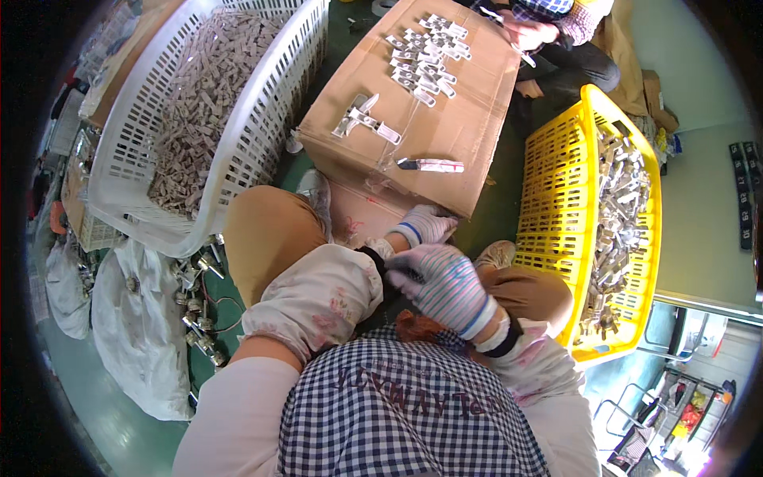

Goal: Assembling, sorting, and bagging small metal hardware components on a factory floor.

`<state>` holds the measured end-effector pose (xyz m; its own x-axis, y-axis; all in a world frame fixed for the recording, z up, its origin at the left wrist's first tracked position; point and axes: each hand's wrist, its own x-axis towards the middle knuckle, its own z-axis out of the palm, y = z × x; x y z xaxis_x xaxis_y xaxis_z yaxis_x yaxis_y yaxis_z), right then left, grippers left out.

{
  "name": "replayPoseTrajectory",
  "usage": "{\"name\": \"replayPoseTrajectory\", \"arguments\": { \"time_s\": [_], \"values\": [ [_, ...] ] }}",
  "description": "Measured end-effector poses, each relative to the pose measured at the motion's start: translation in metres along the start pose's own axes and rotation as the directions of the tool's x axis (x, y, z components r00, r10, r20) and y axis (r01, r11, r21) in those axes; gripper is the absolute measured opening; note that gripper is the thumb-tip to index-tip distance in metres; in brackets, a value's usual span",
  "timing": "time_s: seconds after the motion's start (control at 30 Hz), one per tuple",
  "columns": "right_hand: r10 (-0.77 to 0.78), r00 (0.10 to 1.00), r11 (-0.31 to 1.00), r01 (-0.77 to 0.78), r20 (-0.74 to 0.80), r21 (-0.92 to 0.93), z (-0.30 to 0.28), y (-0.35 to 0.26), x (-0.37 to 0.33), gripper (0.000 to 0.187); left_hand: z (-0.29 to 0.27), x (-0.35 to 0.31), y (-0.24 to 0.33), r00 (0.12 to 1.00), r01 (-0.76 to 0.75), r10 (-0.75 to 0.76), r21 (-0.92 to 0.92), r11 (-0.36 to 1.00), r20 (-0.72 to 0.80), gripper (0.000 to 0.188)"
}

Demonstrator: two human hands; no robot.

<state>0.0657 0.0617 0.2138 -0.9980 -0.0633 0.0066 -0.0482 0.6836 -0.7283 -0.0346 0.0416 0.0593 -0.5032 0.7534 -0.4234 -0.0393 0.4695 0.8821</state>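
Observation:
My left hand, in a striped glove, is beside the near edge of the cardboard box. Its fingers are curled together, and what they hold, if anything, is hidden. My right hand, in a matching glove, reaches across to my left wrist. Its bent fingers close on the dark sleeve cuff of my left flowered oversleeve. On top of the cardboard box lie several metal clip-like parts, a small group of similar parts and a marker-like tool with a dark end.
A white basket full of small pale pieces stands at the left. At the right, a yellow basket holds shiny metal parts. Another person's hand is at the box's far right. A white sack and metal fittings are at the lower left.

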Motion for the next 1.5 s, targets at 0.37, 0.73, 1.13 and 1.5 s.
{"name": "replayPoseTrajectory", "arguments": {
  "time_s": [0.37, 0.73, 1.13, 1.5],
  "values": [
    [0.37, 0.927, 0.927, -0.373, 0.067, 0.046, 0.02, -0.013, -0.014, 0.041, 0.001, -0.005, 0.007, 0.984, 0.154, -0.11, -0.344, 0.926, 0.144, 0.036],
    [0.384, 0.91, 0.845, -0.415, 0.158, 0.336, 0.031, -0.001, -0.01, 0.036, 0.01, 0.001, -0.007, 0.992, 0.125, -0.124, -0.2, 0.972, 0.019, 0.036],
    [0.307, 0.952, 0.912, -0.298, 0.014, 0.281, 0.025, 0.009, -0.025, 0.031, 0.013, 0.0, -0.007, 0.991, 0.0, 0.045, -0.326, 0.945, 0.129, 0.036],
    [0.383, 0.923, 0.9, -0.382, 0.041, 0.208, 0.01, 0.005, -0.037, 0.043, -0.017, -0.032, 0.052, 0.966, -0.125, 0.042, 0.32, 0.939, 0.256, 0.032]
  ]
}}
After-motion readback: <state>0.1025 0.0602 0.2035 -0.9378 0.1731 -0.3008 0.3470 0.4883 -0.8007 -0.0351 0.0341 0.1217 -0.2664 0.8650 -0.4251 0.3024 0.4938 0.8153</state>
